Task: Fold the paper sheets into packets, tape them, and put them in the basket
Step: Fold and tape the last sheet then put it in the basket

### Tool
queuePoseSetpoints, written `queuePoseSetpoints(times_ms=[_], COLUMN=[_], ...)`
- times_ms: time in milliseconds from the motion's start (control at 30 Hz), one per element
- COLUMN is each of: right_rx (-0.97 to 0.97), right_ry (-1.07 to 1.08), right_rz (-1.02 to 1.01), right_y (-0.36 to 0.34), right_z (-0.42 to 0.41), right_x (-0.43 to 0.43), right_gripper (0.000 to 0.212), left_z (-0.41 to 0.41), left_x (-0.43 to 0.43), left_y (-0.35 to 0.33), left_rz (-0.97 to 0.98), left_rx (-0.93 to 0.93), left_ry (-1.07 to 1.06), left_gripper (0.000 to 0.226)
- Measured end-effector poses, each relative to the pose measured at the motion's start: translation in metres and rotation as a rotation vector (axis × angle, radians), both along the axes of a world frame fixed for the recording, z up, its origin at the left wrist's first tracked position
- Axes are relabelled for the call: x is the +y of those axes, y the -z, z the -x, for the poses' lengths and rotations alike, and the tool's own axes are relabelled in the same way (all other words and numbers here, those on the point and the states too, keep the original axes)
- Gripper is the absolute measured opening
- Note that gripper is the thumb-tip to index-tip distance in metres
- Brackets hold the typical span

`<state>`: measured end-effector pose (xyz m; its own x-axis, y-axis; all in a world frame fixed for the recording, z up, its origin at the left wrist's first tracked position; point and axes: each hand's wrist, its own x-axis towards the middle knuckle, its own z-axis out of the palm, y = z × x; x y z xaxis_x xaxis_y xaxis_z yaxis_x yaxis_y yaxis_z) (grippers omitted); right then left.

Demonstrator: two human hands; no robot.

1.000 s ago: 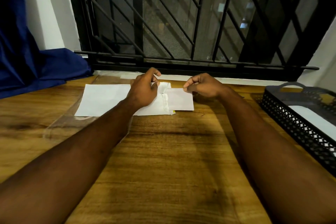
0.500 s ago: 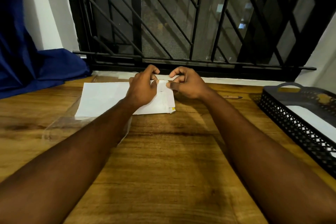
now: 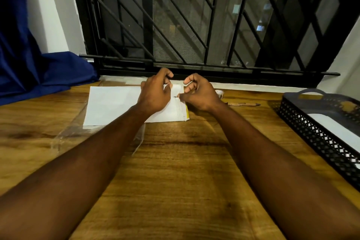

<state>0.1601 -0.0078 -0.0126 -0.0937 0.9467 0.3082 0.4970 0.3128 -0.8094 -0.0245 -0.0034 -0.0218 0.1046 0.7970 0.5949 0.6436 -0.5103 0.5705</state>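
Folded paper (image 3: 176, 89): a small white piece held just above the far edge of the counter (image 3: 185, 171), over the right end of the paper sheets (image 3: 113, 103).

Left hand (image 3: 154, 95): fingers curled, thumb against the left side of the piece. Right hand (image 3: 200, 94): fingers also curled, pinching the right side. The two hands are close together and grip narrowly, with only the piece between them. I cannot tell whether any tape is on it yet.

My read is that a fold is being tightened or closed before taping. To do it well:
- Line up the edges before pressing, because a skewed flap will not sit flat under tape.
- Run a fingertip along the crease against the counter rather than in the air.
- Pin the flap with one hand while the other fetches tape, or it may spring open.

The loose sheets lie flat along the far edge, left of centre, partly on a clear plastic sleeve (image 3: 74, 134). A pen (image 3: 244, 104) lies right of the hands. A small pale object (image 3: 219, 92) sits nearer the hands; it may be tape, but it is too small to tell.

The basket (image 3: 319, 138) is black mesh at the counter's right edge, well apart from the hands. A white piece (image 3: 339, 134) already lies inside it.
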Motion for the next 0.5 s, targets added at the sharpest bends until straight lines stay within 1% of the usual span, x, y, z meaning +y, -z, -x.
queuePoseSetpoints(times_ms=[133, 233, 333, 367, 433, 500], right_rx=[0.076, 0.133, 0.259, 0.263, 0.193, 0.101], right_ry=[0.053, 0.012, -0.034, -0.02, 0.055, 0.132], right_rz=[0.183, 0.248, 0.315, 0.332, 0.339, 0.311], right_y=[-0.001, 0.001, 0.0, -0.001, -0.003, -0.003], right_z=[-0.002, -0.005, -0.009, -0.011, -0.014, -0.016], right_x=[0.0, 0.0, -0.002, -0.002, 0.0, 0.003], right_gripper=[0.048, 0.032, 0.025, 0.023, 0.016, 0.011], left_z=[0.0, 0.0, 0.0, 0.001, 0.001, 0.001], left_x=[0.0, 0.0, 0.001, 0.001, 0.001, 0.002], left_y=[0.0, 0.0, 0.001, 0.002, 0.006, 0.011], left_rz=[0.002, 0.003, 0.022, 0.036, 0.076, 0.105], left_rx=[-0.009, -0.004, 0.048, 0.069, 0.144, 0.262], left_ry=[0.007, 0.0, -0.023, -0.014, 0.026, 0.062], left_gripper=[0.035, 0.034, 0.033, 0.031, 0.033, 0.044])
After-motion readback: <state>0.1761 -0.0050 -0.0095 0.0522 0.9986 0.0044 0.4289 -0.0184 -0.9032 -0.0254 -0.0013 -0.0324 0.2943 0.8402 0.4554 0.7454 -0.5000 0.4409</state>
